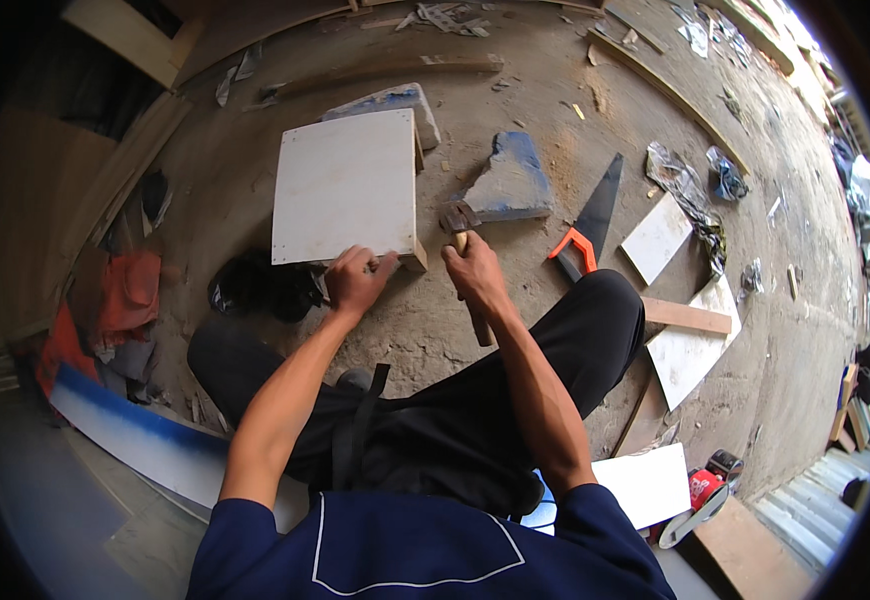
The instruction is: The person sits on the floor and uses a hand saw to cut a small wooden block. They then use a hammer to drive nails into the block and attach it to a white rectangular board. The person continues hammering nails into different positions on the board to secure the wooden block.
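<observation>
In front of me stands a low wooden box or stool with a white top panel [345, 185]; small dark fastener marks show near its corners. At its near edge is my left hand [357, 278], fingers curled and pinched together against the panel. Whatever those fingers hold, if anything, is too small to make out. My right hand [475, 270] is wrapped round the wooden handle of a hammer [459, 216]. The hammer's metal head points up, just right of the panel's near right corner and apart from it.
Right of the hammer lie a blue-and-grey stone block [515, 180] and a handsaw [600, 210] with an orange handle. Farther right are white board offcuts [657, 238] and a wood strip [687, 316]. A red power tool [705, 490] sits at lower right. Black plastic [260, 285] lies left.
</observation>
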`<state>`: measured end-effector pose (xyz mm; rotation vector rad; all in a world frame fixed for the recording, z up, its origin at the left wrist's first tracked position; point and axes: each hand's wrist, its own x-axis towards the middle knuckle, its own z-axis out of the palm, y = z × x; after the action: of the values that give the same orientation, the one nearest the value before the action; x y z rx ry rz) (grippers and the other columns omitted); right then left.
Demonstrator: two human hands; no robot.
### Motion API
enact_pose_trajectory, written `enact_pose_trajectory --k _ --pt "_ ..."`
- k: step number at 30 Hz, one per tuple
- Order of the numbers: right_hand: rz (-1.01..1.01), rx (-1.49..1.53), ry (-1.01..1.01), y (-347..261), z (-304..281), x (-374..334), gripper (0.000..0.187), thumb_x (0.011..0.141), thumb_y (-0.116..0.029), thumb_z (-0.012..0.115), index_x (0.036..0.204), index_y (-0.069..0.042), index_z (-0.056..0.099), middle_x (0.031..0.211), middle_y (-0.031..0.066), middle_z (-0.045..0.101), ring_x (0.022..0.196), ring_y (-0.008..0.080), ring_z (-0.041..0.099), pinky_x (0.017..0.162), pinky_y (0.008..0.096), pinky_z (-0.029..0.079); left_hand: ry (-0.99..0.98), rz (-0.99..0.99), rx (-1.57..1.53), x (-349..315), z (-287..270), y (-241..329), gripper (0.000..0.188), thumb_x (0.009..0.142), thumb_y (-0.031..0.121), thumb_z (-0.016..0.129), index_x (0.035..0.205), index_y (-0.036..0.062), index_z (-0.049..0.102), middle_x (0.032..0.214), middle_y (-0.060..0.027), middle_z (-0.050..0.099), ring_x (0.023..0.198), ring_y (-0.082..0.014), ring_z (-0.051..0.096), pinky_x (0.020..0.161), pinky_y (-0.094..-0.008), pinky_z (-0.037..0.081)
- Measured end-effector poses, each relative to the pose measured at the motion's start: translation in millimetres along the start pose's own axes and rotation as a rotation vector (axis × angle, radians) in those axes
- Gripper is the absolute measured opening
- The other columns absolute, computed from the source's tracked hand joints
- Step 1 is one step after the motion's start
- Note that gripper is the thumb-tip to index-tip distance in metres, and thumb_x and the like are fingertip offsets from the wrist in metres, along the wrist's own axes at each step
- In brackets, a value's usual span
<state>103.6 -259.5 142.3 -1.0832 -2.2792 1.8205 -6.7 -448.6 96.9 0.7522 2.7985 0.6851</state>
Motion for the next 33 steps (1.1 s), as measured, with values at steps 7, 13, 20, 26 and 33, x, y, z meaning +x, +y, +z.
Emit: enact_pose_trajectory --k 7,13,20,26,33 --pt "0.058 0.117 -0.005 -9 -5 -5 0.027 0.09 -0.024 0.058 0.1 0.001 0.054 0.069 0.0096 0.058 0.052 0.019 0.057 0.046 0.0358 0.048 -0.03 -0.661 -1.201 -2 54 4 0.059 0.091 0.054 0.06 0.125 0.0051 0.057 0.131 -0.0095 0.054 0.121 -0.0201 0.049 0.106 -0.0416 0.035" --pt "0.091 0.144 0.024 1 -7 -4 0.026 0.09 -0.023 0.058 0.1 0.001 0.053 0.068 0.0089 0.057 0.052 0.0183 0.057 0.046 0.0351 0.048 0.012 -0.651 -1.318 5 68 25 0.069 0.093 0.054 0.057 0.141 0.0073 0.043 0.141 -0.0049 0.045 0.132 -0.0199 0.04 0.111 -0.042 0.028" --pt "0.07 0.133 -0.009 7 -3 -3 0.025 0.09 -0.022 0.058 0.1 0.0 0.054 0.067 0.0081 0.057 0.051 0.0178 0.056 0.045 0.0346 0.047 -0.054 -0.555 -1.192 7 66 10 0.068 0.095 0.053 0.053 0.141 0.0035 0.047 0.139 -0.0092 0.05 0.126 -0.0225 0.047 0.102 -0.0375 0.037" --pt "-0.007 0.067 -0.037 -3 10 -6 0.027 0.089 -0.022 0.059 0.101 0.002 0.055 0.069 0.0119 0.06 0.053 0.0212 0.059 0.046 0.0363 0.049 -0.049 -0.514 -1.25 6 69 7 0.06 0.095 0.051 0.054 0.134 0.0057 0.052 0.131 -0.0059 0.056 0.122 -0.0188 0.05 0.1 -0.0375 0.037" --pt "-0.329 -0.114 -0.024 -5 46 -1 0.027 0.085 -0.018 0.064 0.103 0.001 0.055 0.077 0.0281 0.063 0.074 0.0458 0.064 0.065 0.0497 0.05 -0.314 -0.473 -0.895 3 33 -17 0.052 0.093 0.056 0.056 0.105 0.007 0.068 0.096 -0.0019 0.067 0.092 -0.0117 0.06 0.08 -0.0294 0.045"
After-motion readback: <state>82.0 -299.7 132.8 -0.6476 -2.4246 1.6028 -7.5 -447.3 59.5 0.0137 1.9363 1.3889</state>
